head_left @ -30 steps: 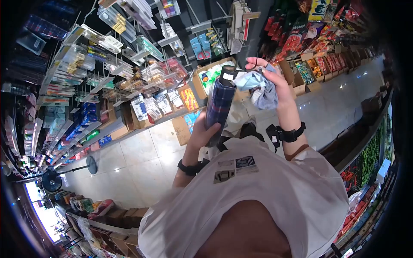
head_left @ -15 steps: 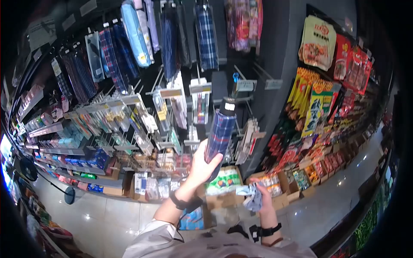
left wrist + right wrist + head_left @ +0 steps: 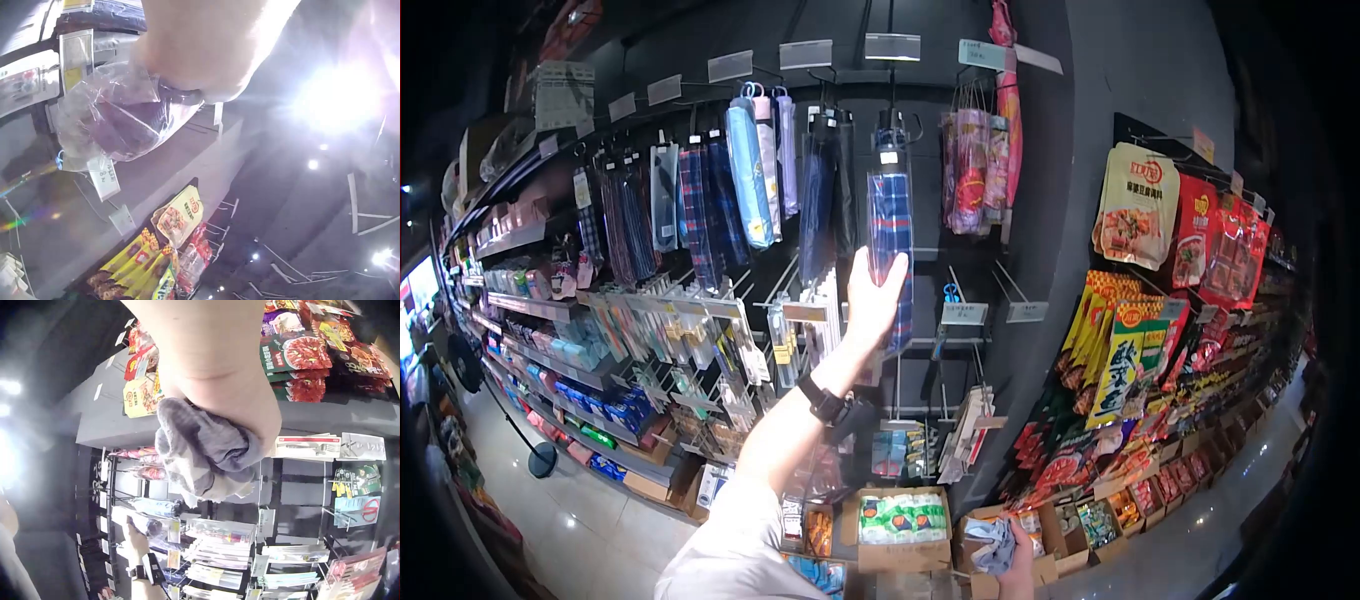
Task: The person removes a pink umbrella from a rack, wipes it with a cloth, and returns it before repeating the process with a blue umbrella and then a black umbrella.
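In the head view my left hand (image 3: 874, 300) grips the lower part of a folded navy plaid umbrella (image 3: 890, 220) in a clear plastic sleeve. The umbrella stands upright, its black top level with the other hanging umbrellas and below a blank label holder (image 3: 892, 47). The sleeve's loose end (image 3: 81, 134) sticks out past the hand in the left wrist view. Low in the head view, my right hand (image 3: 1018, 565) holds a crumpled grey-blue cloth (image 3: 992, 545). Close up in the right wrist view, the cloth (image 3: 206, 450) bunches against the hand, whose fingertips are hidden.
To the left hang light blue umbrellas (image 3: 748, 170) and dark ones (image 3: 818, 210); purple-pink umbrellas (image 3: 970, 170) hang right. Hooks with price labels (image 3: 965, 314) jut out below. Food packets (image 3: 1140, 205) hang past a grey pillar (image 3: 1040, 200). An open carton (image 3: 905, 555) sits at the bottom.
My left hand has raised the umbrella from waist level up to the hanging row, turning it upright. The right hand stays low with the cloth. The head view has tilted up.
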The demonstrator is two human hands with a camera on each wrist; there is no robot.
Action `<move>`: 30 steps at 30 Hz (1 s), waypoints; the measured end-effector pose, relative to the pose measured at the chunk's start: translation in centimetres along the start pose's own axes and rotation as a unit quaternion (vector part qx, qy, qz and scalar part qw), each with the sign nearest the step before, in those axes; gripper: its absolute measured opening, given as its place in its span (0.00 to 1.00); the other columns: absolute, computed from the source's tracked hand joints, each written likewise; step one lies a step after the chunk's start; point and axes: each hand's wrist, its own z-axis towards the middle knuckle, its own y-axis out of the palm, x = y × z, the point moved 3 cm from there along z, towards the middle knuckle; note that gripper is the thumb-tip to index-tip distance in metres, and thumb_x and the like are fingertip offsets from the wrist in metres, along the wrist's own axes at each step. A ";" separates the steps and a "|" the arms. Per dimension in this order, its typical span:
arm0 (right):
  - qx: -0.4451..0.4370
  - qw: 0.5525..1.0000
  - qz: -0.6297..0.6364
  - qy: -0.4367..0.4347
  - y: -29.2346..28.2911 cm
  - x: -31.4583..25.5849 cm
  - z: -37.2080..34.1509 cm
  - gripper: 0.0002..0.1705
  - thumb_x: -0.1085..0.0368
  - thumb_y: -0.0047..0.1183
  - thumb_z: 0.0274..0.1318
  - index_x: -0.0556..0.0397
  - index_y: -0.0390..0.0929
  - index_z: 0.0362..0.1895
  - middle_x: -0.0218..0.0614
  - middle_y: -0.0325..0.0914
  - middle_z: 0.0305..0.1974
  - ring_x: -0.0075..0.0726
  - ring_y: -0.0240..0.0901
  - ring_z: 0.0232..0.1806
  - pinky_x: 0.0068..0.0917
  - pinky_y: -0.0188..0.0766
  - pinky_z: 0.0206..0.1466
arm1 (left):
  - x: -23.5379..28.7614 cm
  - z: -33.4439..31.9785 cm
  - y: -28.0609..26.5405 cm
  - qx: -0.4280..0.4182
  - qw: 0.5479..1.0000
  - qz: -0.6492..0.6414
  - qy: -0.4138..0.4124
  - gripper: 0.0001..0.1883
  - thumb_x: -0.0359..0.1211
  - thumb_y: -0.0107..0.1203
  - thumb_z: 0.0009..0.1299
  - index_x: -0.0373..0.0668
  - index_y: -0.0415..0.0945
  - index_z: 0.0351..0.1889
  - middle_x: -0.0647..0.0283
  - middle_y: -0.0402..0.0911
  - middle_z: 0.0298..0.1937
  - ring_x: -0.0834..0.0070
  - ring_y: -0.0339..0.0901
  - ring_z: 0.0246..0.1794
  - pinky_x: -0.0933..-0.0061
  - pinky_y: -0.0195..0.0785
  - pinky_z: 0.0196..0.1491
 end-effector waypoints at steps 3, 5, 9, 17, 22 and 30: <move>-0.024 1.000 -0.013 -0.004 -0.2 -1.6 1.9 0.16 0.58 0.42 0.65 0.54 0.74 0.47 0.41 0.81 0.38 0.47 0.79 0.41 0.44 0.77 0.46 | 0.0 3.2 0.8 0.032 0.998 0.007 0.060 0.15 0.37 0.58 0.69 0.37 0.72 0.47 0.65 0.77 0.37 0.81 0.73 0.36 0.76 0.68 0.43; 0.007 1.000 -0.023 -0.012 1.2 -2.8 2.7 0.15 0.58 0.42 0.65 0.54 0.74 0.47 0.41 0.81 0.38 0.47 0.79 0.41 0.43 0.77 0.45 | 1.0 4.3 1.3 0.053 0.994 0.012 0.091 0.14 0.37 0.57 0.70 0.37 0.71 0.46 0.65 0.77 0.37 0.82 0.72 0.35 0.76 0.68 0.43; 0.013 0.999 -0.031 -0.007 0.3 -4.5 5.6 0.15 0.58 0.44 0.65 0.54 0.75 0.46 0.39 0.81 0.38 0.44 0.79 0.40 0.40 0.76 0.45 | 1.2 7.3 1.9 0.061 0.994 -0.005 0.087 0.16 0.38 0.58 0.70 0.37 0.71 0.47 0.62 0.79 0.39 0.78 0.75 0.38 0.73 0.69 0.45; -0.016 0.998 -0.058 0.003 0.0 -7.1 9.8 0.15 0.57 0.44 0.63 0.53 0.75 0.46 0.37 0.80 0.40 0.43 0.79 0.41 0.39 0.75 0.46 | 0.8 11.1 2.5 0.079 0.991 0.035 0.101 0.19 0.40 0.58 0.69 0.36 0.71 0.49 0.59 0.80 0.43 0.76 0.76 0.43 0.72 0.69 0.48; -0.004 0.997 -0.063 0.038 1.3 -8.7 10.1 0.15 0.57 0.44 0.63 0.53 0.75 0.45 0.38 0.80 0.40 0.46 0.79 0.43 0.43 0.75 0.47 | 0.4 12.2 3.1 0.082 0.993 0.019 0.085 0.15 0.39 0.57 0.71 0.38 0.72 0.47 0.64 0.78 0.39 0.81 0.74 0.38 0.77 0.67 0.45; -0.024 0.998 -0.026 0.057 -1.3 -9.3 12.9 0.16 0.57 0.44 0.63 0.54 0.75 0.45 0.38 0.80 0.41 0.45 0.78 0.44 0.42 0.75 0.48 | -4.6 14.2 4.7 0.055 0.998 -0.010 -0.015 0.17 0.43 0.57 0.70 0.38 0.75 0.45 0.64 0.79 0.37 0.80 0.74 0.36 0.75 0.69 0.42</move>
